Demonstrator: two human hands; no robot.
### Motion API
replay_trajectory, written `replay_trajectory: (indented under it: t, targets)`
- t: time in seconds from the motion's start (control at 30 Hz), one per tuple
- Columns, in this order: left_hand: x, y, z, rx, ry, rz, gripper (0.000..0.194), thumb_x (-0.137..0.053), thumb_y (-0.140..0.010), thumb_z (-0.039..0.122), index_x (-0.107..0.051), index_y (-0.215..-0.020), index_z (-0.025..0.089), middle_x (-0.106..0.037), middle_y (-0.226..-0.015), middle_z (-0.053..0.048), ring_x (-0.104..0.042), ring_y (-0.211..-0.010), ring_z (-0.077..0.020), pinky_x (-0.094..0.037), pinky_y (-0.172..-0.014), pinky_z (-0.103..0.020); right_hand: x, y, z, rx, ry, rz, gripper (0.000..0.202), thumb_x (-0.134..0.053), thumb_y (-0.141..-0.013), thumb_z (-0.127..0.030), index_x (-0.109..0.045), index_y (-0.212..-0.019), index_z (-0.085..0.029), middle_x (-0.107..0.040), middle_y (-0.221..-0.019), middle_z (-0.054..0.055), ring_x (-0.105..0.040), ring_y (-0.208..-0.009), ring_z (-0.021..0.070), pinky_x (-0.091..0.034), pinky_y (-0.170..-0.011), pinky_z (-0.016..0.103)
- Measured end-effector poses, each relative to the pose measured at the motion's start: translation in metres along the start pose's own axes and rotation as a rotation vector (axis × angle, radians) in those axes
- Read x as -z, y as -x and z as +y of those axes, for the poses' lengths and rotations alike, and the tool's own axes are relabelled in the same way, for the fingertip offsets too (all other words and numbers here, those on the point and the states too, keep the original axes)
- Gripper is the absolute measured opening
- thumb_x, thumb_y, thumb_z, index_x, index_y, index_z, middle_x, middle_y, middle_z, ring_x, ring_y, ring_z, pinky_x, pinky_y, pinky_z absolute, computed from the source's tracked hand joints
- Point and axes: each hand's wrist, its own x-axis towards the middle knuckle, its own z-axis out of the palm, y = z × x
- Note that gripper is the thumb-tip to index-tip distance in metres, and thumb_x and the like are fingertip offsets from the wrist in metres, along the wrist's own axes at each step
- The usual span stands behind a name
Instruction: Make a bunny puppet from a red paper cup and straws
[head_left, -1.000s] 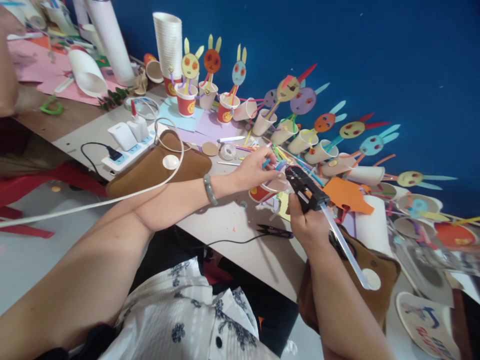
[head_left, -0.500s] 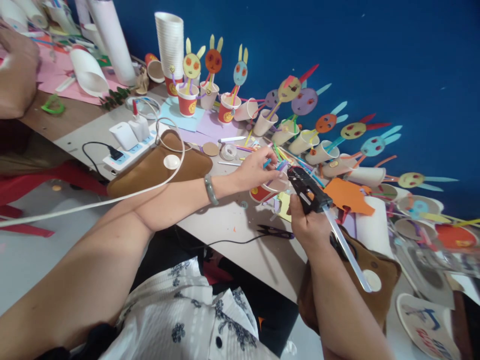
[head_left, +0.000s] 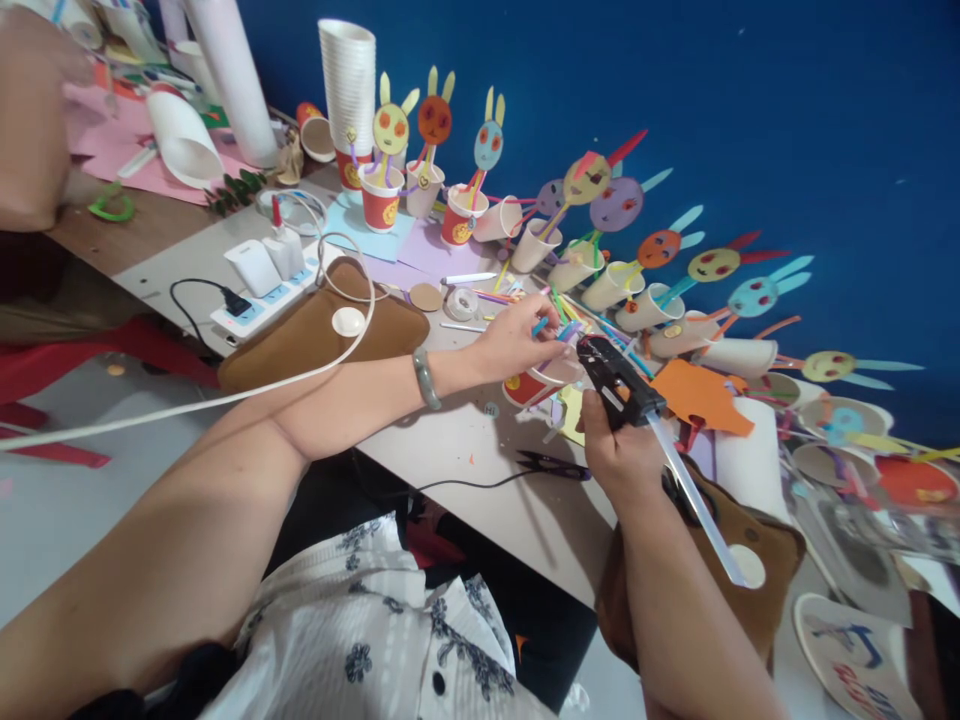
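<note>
My right hand (head_left: 626, 450) is wrapped round the handle of a black hot glue gun (head_left: 619, 380), a long clear glue stick (head_left: 701, 510) jutting from its back end. The gun's nozzle points at the fingertips of my left hand (head_left: 517, 338). Those fingers are closed in a pinch on a small blue strip (head_left: 540, 325); its full shape is hidden by the fingers. Just below the pinch is a red and white paper cup (head_left: 525, 388), partly covered by my left hand. Whether nozzle and strip touch, I cannot tell.
Paper cups with rabbit-faced figures (head_left: 489, 145) line the blue wall. Scissors (head_left: 553, 464) lie near the front edge. A power strip (head_left: 262, 300) with a white cable sits left by a brown cushion (head_left: 405, 330). Another person's arm (head_left: 34, 130) reaches in at far left.
The view has shifted slightly, so most things sit a little further right. Both hands keep nearly the same pose. The other person's arm at far left has moved.
</note>
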Motion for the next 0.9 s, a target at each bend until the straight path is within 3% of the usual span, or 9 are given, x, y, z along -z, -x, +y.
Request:
replay_trajectory:
  t: [0.4, 0.9]
  targets:
    - [0.0001, -0.0012, -0.0054, -0.022, -0.033, 0.001, 0.032, -0.079, -0.081, 0.015, -0.048, -0.085, 0.023, -0.061, -0.081, 0.004, -0.057, -0.078, -0.0141, -0.047, -0.078, -0.031, 0.0012, -0.0016, -0.0014, 0.007, -0.017, -0.009, 0.061, -0.042, -0.101, -0.079, -0.067, -0.084, -0.026, -0.068, -0.077, 0.012, -0.071, -0.089, 0.0360, -0.057, -0.087, 0.053]
    - [-0.0009, -0.0015, -0.0056, -0.011, 0.005, -0.008, 0.032, -0.078, -0.078, 0.009, -0.049, -0.084, 0.023, -0.060, -0.082, 0.004, -0.055, -0.080, -0.0145, -0.047, -0.081, -0.032, 0.0046, -0.0022, -0.0065, 0.028, 0.018, -0.014, 0.059, -0.041, -0.104, -0.074, -0.068, -0.086, -0.025, -0.064, -0.072, 0.010, -0.067, -0.077, 0.0319, -0.055, -0.079, 0.047]
